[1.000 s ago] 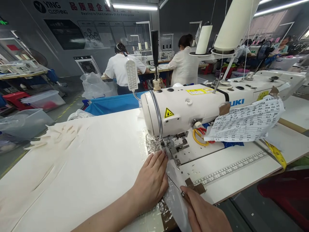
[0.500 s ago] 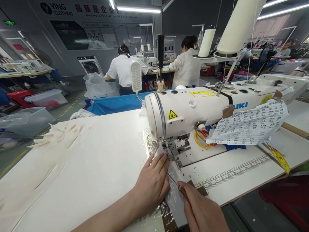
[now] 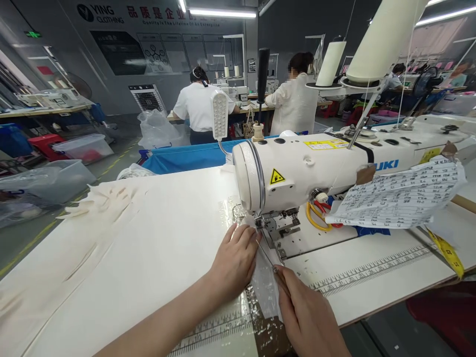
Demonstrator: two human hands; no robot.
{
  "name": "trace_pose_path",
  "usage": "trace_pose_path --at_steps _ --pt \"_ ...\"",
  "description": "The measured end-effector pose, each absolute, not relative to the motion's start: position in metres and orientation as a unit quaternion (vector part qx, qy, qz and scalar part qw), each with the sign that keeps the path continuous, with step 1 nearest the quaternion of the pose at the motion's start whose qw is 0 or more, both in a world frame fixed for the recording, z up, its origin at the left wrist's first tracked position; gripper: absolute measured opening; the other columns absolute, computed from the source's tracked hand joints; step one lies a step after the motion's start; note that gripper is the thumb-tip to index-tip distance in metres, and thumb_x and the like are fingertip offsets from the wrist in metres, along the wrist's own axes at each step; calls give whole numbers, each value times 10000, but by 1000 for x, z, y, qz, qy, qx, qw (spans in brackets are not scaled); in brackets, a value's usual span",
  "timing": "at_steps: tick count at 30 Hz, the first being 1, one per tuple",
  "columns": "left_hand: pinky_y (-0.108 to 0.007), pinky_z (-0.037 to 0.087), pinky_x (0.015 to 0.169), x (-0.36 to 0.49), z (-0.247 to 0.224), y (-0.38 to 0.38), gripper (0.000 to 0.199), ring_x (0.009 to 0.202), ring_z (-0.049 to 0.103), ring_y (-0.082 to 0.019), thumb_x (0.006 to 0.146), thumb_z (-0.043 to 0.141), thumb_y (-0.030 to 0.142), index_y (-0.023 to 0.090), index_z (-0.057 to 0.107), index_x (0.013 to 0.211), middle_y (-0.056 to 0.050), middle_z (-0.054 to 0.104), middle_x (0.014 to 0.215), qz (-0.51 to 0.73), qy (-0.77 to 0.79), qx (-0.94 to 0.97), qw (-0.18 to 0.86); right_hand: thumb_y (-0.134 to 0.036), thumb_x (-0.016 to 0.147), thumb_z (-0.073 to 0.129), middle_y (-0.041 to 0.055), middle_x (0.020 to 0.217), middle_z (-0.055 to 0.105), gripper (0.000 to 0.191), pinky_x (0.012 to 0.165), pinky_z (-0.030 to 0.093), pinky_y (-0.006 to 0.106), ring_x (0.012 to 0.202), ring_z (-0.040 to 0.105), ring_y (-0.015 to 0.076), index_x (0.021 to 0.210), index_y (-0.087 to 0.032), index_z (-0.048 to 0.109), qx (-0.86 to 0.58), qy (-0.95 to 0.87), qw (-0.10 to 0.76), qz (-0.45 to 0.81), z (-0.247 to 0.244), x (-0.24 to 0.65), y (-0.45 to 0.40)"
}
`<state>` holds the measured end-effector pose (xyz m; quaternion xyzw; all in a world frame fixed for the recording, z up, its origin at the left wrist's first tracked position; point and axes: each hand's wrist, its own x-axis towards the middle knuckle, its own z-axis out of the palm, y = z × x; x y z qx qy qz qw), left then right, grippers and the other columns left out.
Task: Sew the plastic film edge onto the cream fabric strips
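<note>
A narrow strip of thin white fabric [image 3: 265,292] runs up to the needle area of the white sewing machine [image 3: 297,163]. My left hand [image 3: 235,258] is on the strip just in front of the presser foot [image 3: 259,221], fingers close together and pressed on the cloth; its thumb is mostly hidden. In my right hand [image 3: 307,310] is an awl [image 3: 268,259] with a thin metal shaft and a brown handle. The awl's tip reaches the fabric beside my left fingertips. Beneath the strip, shiny clear film [image 3: 256,307] covers part of the table.
Cream fabric pieces [image 3: 100,208] lie on the left of the white table [image 3: 167,238]. Yellow-handled scissors [image 3: 316,218], a handwritten sheet [image 3: 401,196] and a yellow tape measure [image 3: 446,253] are at the right. Two people sit at machines beyond the blue cloth bin [image 3: 186,157].
The fabric strip has moved forward toward the needle, its near end now farther up the table. My left hand has shifted slightly forward with it. The whole view has swung a little left.
</note>
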<state>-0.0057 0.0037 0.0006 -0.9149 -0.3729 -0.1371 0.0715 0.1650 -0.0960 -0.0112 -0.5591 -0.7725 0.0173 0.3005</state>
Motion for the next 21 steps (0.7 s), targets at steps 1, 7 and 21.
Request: trace_pose_path --at_steps 1,7,21 --pt "-518 318 1108 -7 -1 6 402 1254 457 -308 906 438 130 94 558 1287 -139 584 1270 -138 -371 -914 87 -137 945 335 113 923 767 316 519 564 271 694 746 211 1195 -112 527 -561 -769 305 31 -12 165 -97" --pt "-488 291 1130 -7 -1 -3 388 1291 442 -302 914 422 127 84 587 1262 -129 590 1304 -160 -366 -912 94 -190 980 359 80 896 757 315 543 558 271 716 736 204 1257 -140 499 -573 -757 291 119 -17 166 -103" --pt "-511 268 1153 0 0 -18 446 1310 444 -304 975 362 287 78 524 1335 -150 541 1373 -141 -350 -924 57 -365 1025 335 17 713 667 340 555 527 235 621 657 183 1267 -214 521 -614 -648 343 292 -10 200 -118"
